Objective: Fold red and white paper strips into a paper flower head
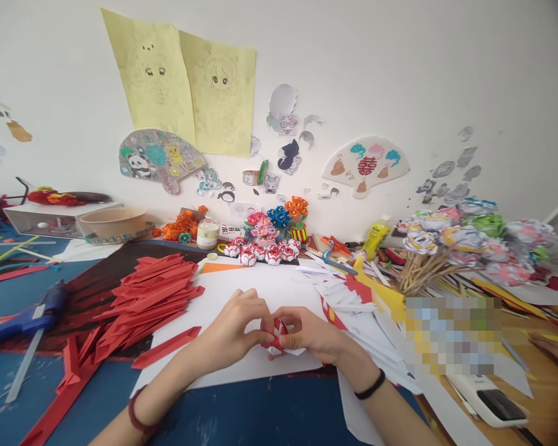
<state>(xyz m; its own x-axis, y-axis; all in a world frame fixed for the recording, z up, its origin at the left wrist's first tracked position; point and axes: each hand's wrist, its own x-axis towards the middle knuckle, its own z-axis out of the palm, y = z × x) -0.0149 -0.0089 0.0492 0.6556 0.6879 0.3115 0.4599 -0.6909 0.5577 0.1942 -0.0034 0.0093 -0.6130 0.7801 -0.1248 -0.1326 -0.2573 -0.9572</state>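
Observation:
Between my two hands is a small red and white folded paper ball (277, 337), partly covered by fingers. My left hand (242, 325) pinches its left side with thumb and fingertips. On the other side, my right hand (309, 334) grips it with thumb and curled fingers. Beneath them lies a large white paper sheet (227, 310). A pile of folded red paper strips (153, 297) is left of my hands, and white paper strips (348, 303) fan out to the right. Several finished red and white paper balls (273, 254) sit behind the sheet.
A blue glue gun (46, 310) lies at the left. Paper flowers on sticks (418, 266) are bunched at the right, near a yellow bottle (377, 238). A paper cup (208, 235) stands at the back. Another person's hand (555, 353) shows at the right edge.

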